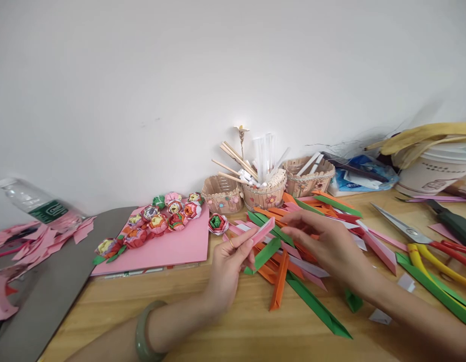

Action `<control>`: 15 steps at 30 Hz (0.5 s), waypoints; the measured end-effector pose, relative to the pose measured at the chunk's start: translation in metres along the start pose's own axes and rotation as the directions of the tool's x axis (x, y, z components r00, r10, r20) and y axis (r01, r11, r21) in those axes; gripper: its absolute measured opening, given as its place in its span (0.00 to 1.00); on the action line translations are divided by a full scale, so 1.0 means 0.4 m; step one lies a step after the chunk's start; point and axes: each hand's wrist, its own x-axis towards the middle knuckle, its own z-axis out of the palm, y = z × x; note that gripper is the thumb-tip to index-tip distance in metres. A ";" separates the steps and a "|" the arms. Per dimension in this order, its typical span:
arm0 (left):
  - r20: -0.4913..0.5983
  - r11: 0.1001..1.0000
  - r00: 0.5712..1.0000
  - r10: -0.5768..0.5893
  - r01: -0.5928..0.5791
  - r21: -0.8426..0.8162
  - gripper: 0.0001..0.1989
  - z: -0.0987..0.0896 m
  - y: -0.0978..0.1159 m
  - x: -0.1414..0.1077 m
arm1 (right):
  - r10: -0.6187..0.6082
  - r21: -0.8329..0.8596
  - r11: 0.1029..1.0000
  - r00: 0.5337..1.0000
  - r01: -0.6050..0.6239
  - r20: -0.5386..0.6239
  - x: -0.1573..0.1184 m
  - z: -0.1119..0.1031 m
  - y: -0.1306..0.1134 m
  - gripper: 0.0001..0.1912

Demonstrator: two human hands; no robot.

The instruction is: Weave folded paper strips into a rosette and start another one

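In the head view my left hand (227, 269) pinches a folded pink paper strip (263, 230) between thumb and fingers. Its far end slants up to the right. To the right, my right hand (321, 241) has fingers slightly bent, thumb and forefinger apart, with nothing visible between them. It is over a loose heap of folded paper strips in orange, green, pink and white. An orange strip (280, 281) and a long green strip (318, 306) stick out of the heap toward me. The palm side of my right hand is hidden.
Folded paper flowers (157, 224) lie on pink paper sheets (172, 249) at left. Behind the heap stand small wooden baskets (222, 196), one with sticks and clear tubes. Open scissors (410, 232) lie at right near a white bucket (437, 168). A plastic bottle (48, 208) lies far left.
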 end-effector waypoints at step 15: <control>-0.078 0.998 0.997 0.010 -0.005 0.059 0.14 0.003 0.011 -0.001 | -0.557 -0.531 0.648 0.815 0.547 0.160 0.000 -0.023 -0.014 0.13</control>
